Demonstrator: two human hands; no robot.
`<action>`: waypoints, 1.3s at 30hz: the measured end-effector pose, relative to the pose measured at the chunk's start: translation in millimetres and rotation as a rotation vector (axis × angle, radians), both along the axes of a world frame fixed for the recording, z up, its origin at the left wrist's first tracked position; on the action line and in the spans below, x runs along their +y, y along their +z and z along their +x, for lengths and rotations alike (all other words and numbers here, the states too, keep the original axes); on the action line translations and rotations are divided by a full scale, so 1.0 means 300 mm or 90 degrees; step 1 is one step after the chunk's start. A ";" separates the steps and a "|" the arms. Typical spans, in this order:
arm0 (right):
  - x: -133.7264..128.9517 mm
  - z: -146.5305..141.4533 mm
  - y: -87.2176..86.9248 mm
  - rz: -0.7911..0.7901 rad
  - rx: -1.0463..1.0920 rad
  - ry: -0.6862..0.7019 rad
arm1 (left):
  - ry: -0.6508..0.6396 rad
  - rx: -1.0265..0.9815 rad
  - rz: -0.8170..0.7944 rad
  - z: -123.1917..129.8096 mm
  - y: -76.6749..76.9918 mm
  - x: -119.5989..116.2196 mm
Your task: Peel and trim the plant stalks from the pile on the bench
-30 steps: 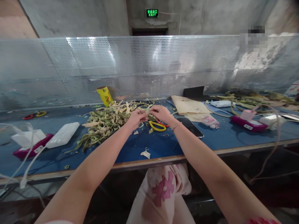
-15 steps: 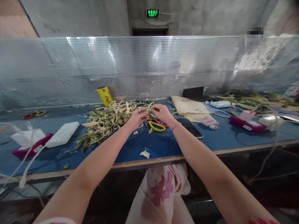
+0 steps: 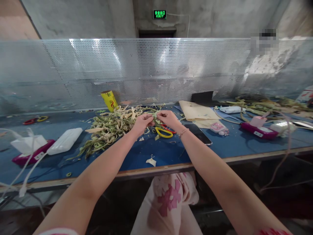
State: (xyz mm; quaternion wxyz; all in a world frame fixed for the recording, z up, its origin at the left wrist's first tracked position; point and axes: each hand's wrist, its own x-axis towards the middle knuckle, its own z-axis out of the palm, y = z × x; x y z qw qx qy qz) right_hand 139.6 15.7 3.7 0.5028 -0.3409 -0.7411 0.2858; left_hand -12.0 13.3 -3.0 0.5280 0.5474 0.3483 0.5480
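Between my two hands is a small pale green strip (image 3: 155, 116), leaf-like and folded. My left hand (image 3: 144, 122) pinches it from one side, and my right hand (image 3: 168, 118) pinches it from the other, with fingertips almost touching. Just left of my left hand lies a heap of green and straw-coloured leafy strips (image 3: 110, 129). Below my hands are scissors with a yellow and a red handle (image 3: 164, 133), their blades partly hidden. A dark phone (image 3: 199, 133) lies flat beside my right wrist.
A yellow tube (image 3: 109, 100) leans behind the heap. On the left are a magenta device (image 3: 31, 156) and a white block (image 3: 65, 141) with cables. Brown paper (image 3: 198, 111), a pink case (image 3: 219, 128) and another magenta device (image 3: 259, 130) sit right. A perforated metal screen (image 3: 156, 70) stands behind.
My fingers have shifted slightly around the pale green strip, which now looks more folded between them. Both arms stay in nearly the same place, and the things on the table have not moved.
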 end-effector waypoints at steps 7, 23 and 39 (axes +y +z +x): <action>-0.014 -0.007 0.008 0.076 -0.081 -0.045 | 0.054 -0.003 0.015 0.007 -0.005 -0.001; -0.007 -0.001 0.010 0.147 -0.132 -0.102 | 0.001 -0.047 -0.035 0.001 -0.005 -0.001; 0.028 0.018 -0.002 0.101 -0.068 -0.164 | 0.050 -0.005 -0.039 0.005 -0.016 0.008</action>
